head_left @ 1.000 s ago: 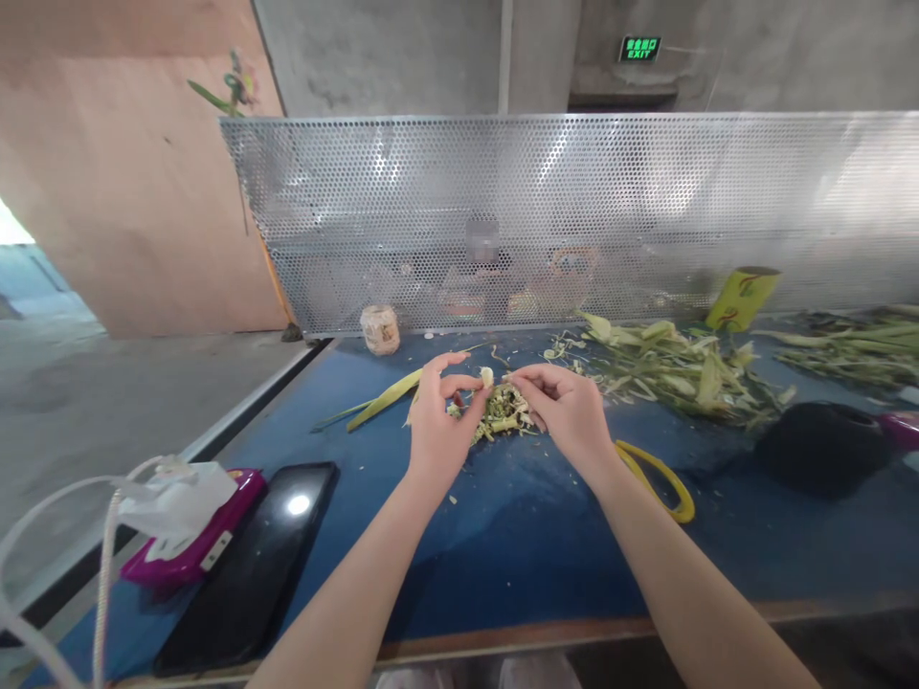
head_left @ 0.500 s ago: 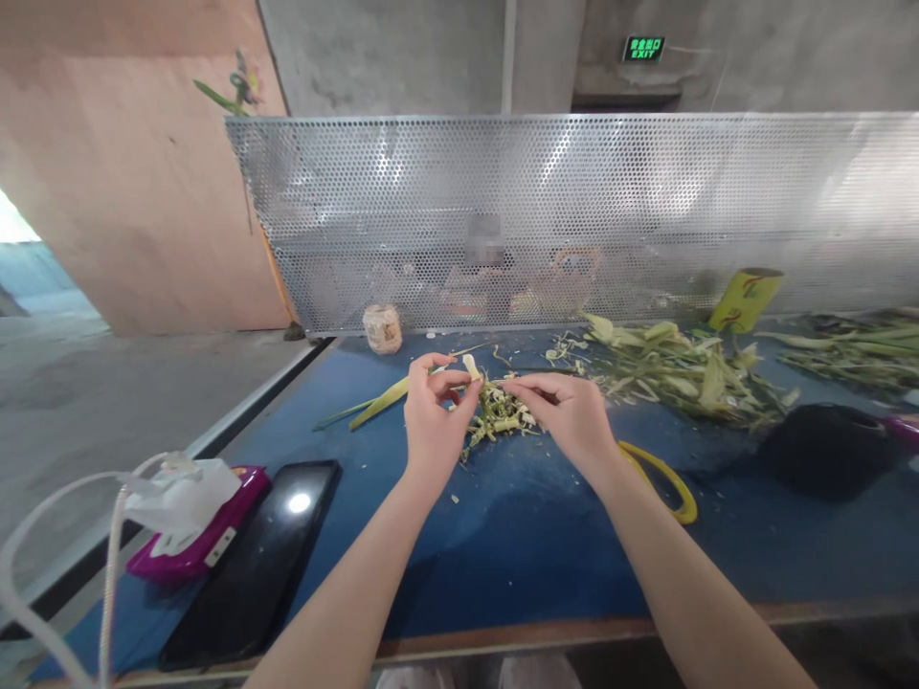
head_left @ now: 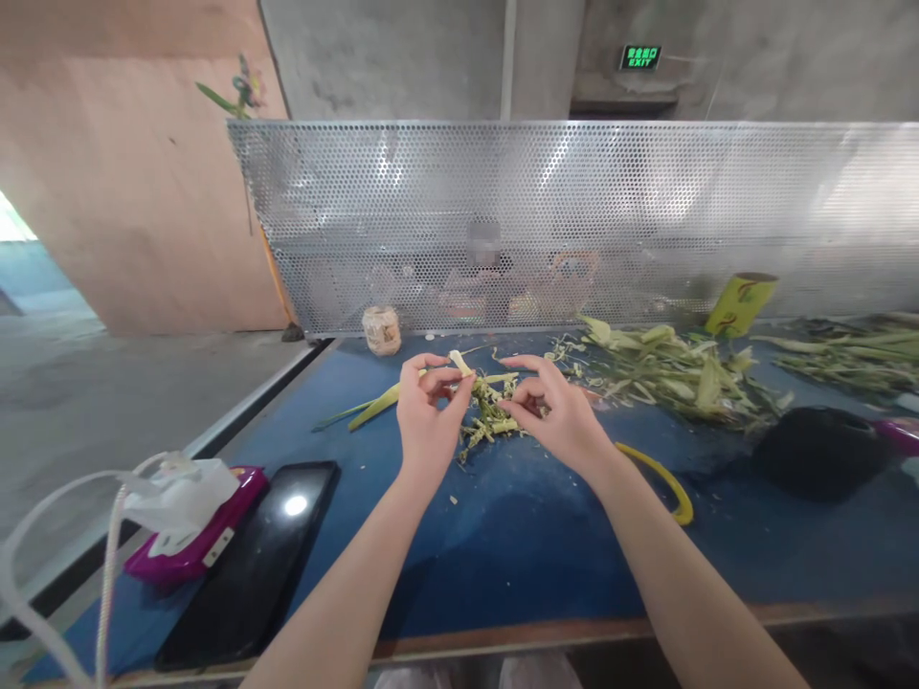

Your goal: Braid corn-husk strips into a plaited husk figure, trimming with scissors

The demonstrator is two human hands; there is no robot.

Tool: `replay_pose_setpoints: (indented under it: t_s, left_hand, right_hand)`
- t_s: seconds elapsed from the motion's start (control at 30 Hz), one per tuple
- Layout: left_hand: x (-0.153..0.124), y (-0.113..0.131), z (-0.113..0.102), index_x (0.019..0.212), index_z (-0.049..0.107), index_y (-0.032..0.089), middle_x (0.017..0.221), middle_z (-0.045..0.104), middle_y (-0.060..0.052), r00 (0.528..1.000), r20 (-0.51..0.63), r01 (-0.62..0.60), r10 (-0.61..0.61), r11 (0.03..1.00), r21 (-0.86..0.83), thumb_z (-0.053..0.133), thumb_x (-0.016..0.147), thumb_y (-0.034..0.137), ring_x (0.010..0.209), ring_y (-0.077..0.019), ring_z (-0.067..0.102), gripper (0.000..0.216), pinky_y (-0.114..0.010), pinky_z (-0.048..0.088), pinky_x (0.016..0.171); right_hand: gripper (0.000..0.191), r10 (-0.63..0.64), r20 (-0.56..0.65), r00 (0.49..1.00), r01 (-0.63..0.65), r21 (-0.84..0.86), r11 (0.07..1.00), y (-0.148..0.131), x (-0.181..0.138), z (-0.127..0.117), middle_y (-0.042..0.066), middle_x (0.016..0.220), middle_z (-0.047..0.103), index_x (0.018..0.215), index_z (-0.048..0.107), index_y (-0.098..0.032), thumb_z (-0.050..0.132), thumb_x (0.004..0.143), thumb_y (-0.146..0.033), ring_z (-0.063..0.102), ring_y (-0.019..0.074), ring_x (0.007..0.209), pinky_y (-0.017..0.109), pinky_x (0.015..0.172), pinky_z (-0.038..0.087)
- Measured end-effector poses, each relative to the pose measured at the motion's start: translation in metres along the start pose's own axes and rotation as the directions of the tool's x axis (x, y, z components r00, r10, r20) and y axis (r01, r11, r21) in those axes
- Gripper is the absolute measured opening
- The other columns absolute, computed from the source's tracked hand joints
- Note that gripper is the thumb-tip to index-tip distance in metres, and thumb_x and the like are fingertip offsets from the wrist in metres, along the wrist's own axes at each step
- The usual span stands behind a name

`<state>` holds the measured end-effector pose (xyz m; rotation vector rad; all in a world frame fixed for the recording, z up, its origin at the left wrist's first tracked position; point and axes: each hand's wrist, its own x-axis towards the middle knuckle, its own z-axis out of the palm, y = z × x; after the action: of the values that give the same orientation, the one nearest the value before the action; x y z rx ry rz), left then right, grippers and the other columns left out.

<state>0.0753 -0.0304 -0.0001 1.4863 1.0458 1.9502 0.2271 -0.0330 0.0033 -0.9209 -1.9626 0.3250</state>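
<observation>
Between the thumb and fingers of my left hand (head_left: 435, 407) is a small folded pale piece of corn husk (head_left: 460, 363). A yellow-green strip (head_left: 503, 378) runs rightward from near those fingertips. Just to the right, my right hand (head_left: 556, 411) has its thumb pressed to curled fingers, with the index finger raised; what it pinches is too small to make out. The two hands are a little apart. Below and between them lies a heap of green and pale plant scraps (head_left: 495, 421). Longer husk strips (head_left: 373, 410) lie to the left of my left hand.
A larger husk pile (head_left: 667, 368) lies right, with a yellow ring (head_left: 671, 483) nearer me. A yellow tube (head_left: 741, 304) and a string roll (head_left: 381, 330) stand near the perforated metal screen (head_left: 431, 191). At left are a phone (head_left: 251, 555) and a purple box (head_left: 172, 560).
My right hand has drawn back from the strip, lifting its index finger and curling the others. My left hand has shifted slightly left, and the pale husk piece now leans more to the left.
</observation>
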Motion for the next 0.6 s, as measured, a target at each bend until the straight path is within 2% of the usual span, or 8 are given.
replay_pose_setpoints:
  t_s: [0.1,0.27,0.43,0.5,0.6]
  left_hand:
    - [0.0006,0.0006,-0.0010,0.085,0.040,0.020,0.066,0.059,0.002,0.999,-0.040,0.034,-0.033,0.999,0.030,0.064,0.064,0.022,0.062,-0.0100,0.057,0.032,-0.025,0.047,0.062]
    - [-0.0008,-0.0002,-0.0022,0.087,0.042,0.020,0.067,0.058,0.002,0.999,-0.038,0.009,-0.005,0.992,0.125,0.061,0.067,0.023,0.060,-0.0087,0.055,0.028,-0.023,0.045,0.060]
    - [-0.0028,-0.0037,-0.0012,0.081,0.045,0.020,0.084,0.057,0.000,0.999,-0.009,-0.045,0.048,0.979,0.201,0.062,0.066,0.025,0.060,-0.0066,0.053,0.022,-0.022,0.043,0.057]
    - [-0.0020,-0.0053,-0.0006,0.083,0.045,0.020,0.080,0.057,0.001,1.000,0.008,-0.026,0.026,0.986,0.164,0.062,0.066,0.026,0.059,-0.0071,0.054,0.025,-0.022,0.043,0.056]
    - [0.0007,-0.0059,-0.0003,0.089,0.042,0.021,0.065,0.058,0.003,0.992,0.109,0.060,-0.066,0.996,0.059,0.064,0.064,0.026,0.054,-0.0080,0.053,0.033,-0.022,0.042,0.054]
  right_hand:
    - [0.043,-0.069,0.042,0.997,0.073,-0.088,0.993,-0.0003,-0.0017,-0.0010,-0.001,0.067,0.057,0.122,0.033,-0.020,0.042,0.080,-0.023,0.050,0.0108,0.059,0.022,0.057,0.039]
    - [0.043,-0.174,0.111,0.978,0.198,-0.264,0.944,0.0011,-0.0024,-0.0006,0.003,0.079,0.061,0.124,0.032,-0.019,0.036,0.082,-0.020,0.054,0.0135,0.067,0.024,0.060,0.040]
    - [0.048,-0.111,0.146,0.983,0.137,-0.180,0.974,0.0001,-0.0033,0.0004,0.002,0.077,0.062,0.126,0.029,-0.020,0.040,0.080,-0.025,0.056,0.0136,0.066,0.024,0.058,0.041]
    - [0.044,-0.103,0.126,0.987,0.120,-0.134,0.984,-0.0003,-0.0031,-0.0017,0.002,0.075,0.062,0.126,0.030,-0.019,0.037,0.082,-0.022,0.056,0.0123,0.065,0.024,0.060,0.042]
    - [0.034,-0.140,0.036,0.989,0.144,-0.160,0.976,0.0017,-0.0012,-0.0069,0.002,0.077,0.060,0.116,0.043,-0.020,0.036,0.083,-0.018,0.055,0.0109,0.066,0.024,0.065,0.043]
